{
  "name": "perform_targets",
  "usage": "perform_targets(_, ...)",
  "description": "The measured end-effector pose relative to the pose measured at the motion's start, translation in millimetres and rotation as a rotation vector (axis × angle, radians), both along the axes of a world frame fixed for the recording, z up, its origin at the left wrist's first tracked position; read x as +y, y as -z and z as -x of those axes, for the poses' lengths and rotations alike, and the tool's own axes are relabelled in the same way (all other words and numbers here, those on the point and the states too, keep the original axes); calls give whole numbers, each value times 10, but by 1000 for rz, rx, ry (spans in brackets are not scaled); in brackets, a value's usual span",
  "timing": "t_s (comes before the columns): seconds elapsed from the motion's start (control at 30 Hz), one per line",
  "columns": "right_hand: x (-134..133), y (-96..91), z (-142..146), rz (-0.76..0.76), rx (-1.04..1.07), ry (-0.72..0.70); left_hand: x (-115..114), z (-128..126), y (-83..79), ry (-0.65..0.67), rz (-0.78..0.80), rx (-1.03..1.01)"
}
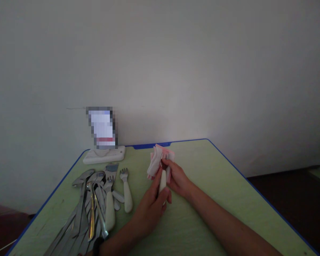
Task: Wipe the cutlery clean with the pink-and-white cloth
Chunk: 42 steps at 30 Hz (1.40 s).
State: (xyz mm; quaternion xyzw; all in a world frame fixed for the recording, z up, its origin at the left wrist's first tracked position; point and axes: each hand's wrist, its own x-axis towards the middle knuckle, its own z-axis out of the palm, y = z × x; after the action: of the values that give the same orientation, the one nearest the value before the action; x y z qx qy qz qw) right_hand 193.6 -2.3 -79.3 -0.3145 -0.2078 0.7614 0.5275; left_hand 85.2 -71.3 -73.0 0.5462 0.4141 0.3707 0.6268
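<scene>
My left hand [150,209] is closed around the white handle of a small fork [163,179], whose metal tines point away from me. My right hand [177,177] pinches a pink and white cloth [157,161] against the fork's head. Both hands are over the middle of a light green table [229,199] with a blue edge.
A pile of metal spoons and white-handled cutlery [93,202] lies at the left of the table, with a white-handled fork [126,192] beside it. A white stand [104,155] holding a blurred-out screen is at the back left, against a plain wall.
</scene>
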Motion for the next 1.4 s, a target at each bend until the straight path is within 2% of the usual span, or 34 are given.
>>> perform_targets(0.73,-25,-23,-14,18,-42,-12,-11,-8,13,-7,40,-11)
perform_targets(1.4,-37,-29,-8,-78,-47,-20,-9,-8,-20,13,6,23)
